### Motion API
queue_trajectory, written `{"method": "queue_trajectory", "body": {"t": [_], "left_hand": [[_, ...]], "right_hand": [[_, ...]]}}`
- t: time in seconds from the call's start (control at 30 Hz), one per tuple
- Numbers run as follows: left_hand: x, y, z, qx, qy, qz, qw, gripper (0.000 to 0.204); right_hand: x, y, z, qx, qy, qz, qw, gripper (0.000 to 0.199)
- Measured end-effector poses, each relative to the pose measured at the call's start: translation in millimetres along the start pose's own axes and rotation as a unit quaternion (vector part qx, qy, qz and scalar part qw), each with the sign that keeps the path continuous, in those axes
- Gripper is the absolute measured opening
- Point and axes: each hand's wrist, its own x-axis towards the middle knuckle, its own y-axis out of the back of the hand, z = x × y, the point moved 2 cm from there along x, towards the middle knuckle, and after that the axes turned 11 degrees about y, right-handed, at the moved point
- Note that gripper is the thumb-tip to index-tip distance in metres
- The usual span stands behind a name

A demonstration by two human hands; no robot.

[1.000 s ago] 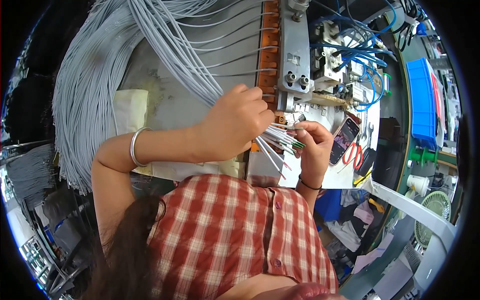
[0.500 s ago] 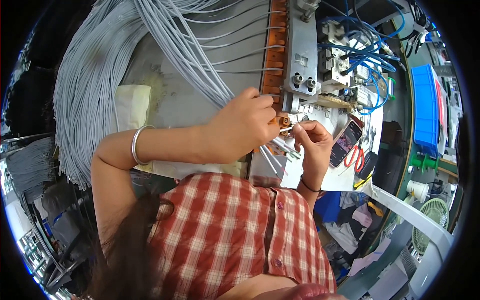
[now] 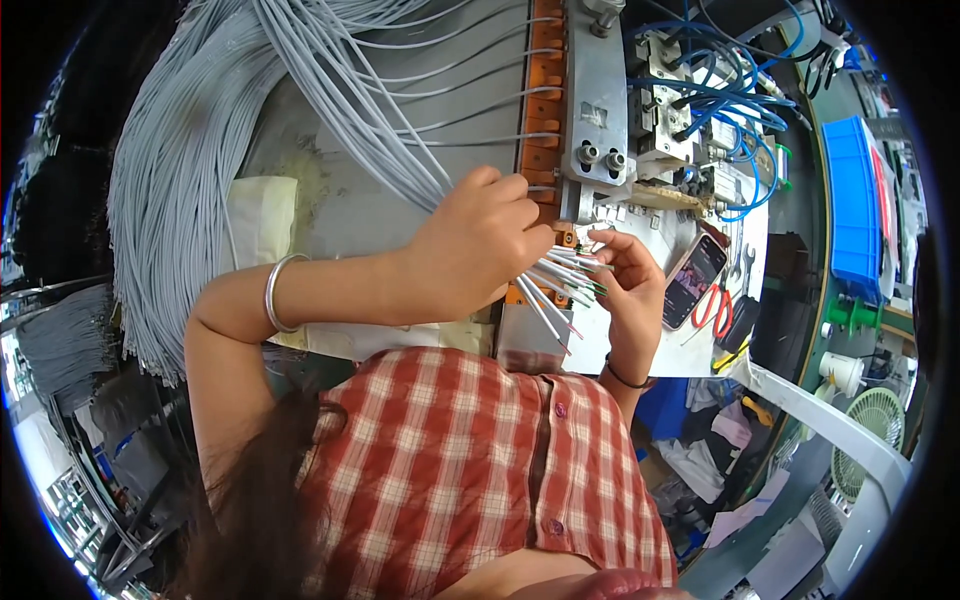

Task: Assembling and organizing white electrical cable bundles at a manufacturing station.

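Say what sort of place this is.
Probably a cable workshop or factory: grey cables hang in a thick mass, single ones run to a row of orange blocks, and blue tubing loops around metal fittings.

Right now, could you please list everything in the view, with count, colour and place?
held cables: many, grey, upper centre
hanging cables: many, grey, far left
orange blocks: several, orange, top centre
metal plate: one, silver, right of orange blocks
tubes: several, blue, upper right
phone: one, dark screen, centre right
scissors: one pair, red handles, beside phone
bin: one, blue, far right
fan: one, pale green, lower right
shirt: one, red-and-white plaid, lower centre
left hand: one, bare, closed round held cables
right hand: one, bare, at wire ends
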Motion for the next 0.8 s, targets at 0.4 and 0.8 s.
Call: {"method": "queue_trajectory", "body": {"t": [0.4, 0.8], "left_hand": [[-1.1, 7.3, 3.6, -0.055, 0.011, 0.008, 0.998, 0.027], [-0.3, 4.9, 0.2, -0.025, 0.007, -0.005, 1.0, 0.018]], "right_hand": [[-0.9, 3.3, 3.6, 0.04, 0.047, 0.026, 0.998, 0.01], [1.1, 3.9, 6.1, 0.277, -0.078, -0.137, 0.948, 0.007]]}}
